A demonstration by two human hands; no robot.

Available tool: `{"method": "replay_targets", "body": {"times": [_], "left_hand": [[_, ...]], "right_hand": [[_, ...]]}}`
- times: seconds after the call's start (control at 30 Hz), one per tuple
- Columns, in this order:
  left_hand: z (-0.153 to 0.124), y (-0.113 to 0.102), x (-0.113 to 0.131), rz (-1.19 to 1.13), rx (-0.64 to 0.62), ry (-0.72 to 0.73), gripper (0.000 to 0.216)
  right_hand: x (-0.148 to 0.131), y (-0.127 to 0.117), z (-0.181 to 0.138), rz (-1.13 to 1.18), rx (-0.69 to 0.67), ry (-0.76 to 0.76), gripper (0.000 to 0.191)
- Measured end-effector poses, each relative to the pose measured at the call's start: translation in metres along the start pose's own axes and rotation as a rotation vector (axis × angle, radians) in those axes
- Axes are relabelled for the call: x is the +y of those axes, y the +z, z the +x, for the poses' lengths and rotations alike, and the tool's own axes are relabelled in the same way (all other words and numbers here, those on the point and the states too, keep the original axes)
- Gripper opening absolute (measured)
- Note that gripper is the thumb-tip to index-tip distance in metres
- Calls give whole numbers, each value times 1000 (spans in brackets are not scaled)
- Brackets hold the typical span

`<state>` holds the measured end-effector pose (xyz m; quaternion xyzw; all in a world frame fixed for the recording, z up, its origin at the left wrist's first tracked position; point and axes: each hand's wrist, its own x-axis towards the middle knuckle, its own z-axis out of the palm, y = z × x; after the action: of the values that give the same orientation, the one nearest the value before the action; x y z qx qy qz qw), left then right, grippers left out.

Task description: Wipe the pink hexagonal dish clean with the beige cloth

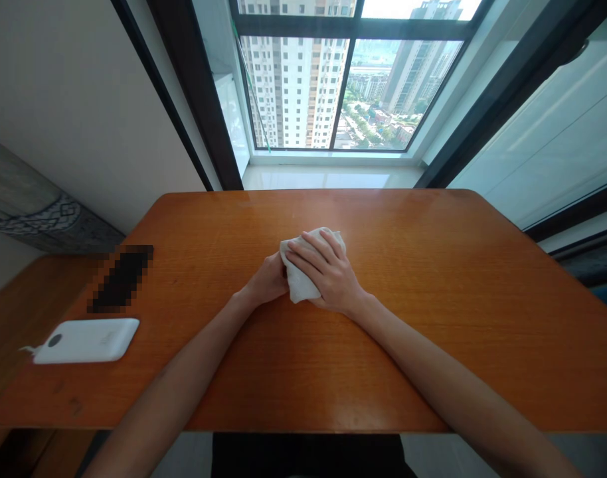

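Note:
A small white cloth (298,282), bunched up, lies near the middle of a brown wooden table (433,299). My right hand (328,272) rests on top of it with the fingers laid over the cloth and curled around it. My left hand (266,282) meets the cloth from the left; its fingers are closed against the cloth's edge and mostly hidden behind it. Both forearms reach in from the near edge of the table.
A white power bank (87,340) with a cable lies at the table's left front. Behind it sits a dark blurred-out object (120,279). A large window (343,79) faces tall buildings beyond the far edge. A lower wooden surface (19,312) adjoins on the left.

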<state>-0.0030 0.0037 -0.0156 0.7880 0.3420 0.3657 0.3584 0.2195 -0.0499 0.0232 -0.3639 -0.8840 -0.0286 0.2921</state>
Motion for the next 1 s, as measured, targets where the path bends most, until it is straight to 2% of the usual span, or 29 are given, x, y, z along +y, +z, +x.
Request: {"method": "replay_targets", "body": {"times": [0.17,0.3,0.4,0.5,0.6,0.67,0.8,1.0], "left_hand": [[1,-1,0,16,-8,-4,22],[2,4,5,-55,19,-43,46],[2,4,7,-48,9,8,66],[2,2,7,-28,-3,6,74],[2,1,7,-9,9,-25,73],[3,1,7,-23,18,-37,74],[3,2,8,-65,29,-52,75],[3,1,10,37,-38,-42,77]], "right_hand": [[3,5,0,-1,-17,-18,71],[10,6,-2,77,188,76,63],[14,7,0,236,326,254,56],[18,11,1,452,407,514,59],[26,16,0,640,391,841,71],[32,18,-1,736,367,981,76],[41,19,-1,812,378,1037,77],[38,20,-2,773,418,1026,75]]}}
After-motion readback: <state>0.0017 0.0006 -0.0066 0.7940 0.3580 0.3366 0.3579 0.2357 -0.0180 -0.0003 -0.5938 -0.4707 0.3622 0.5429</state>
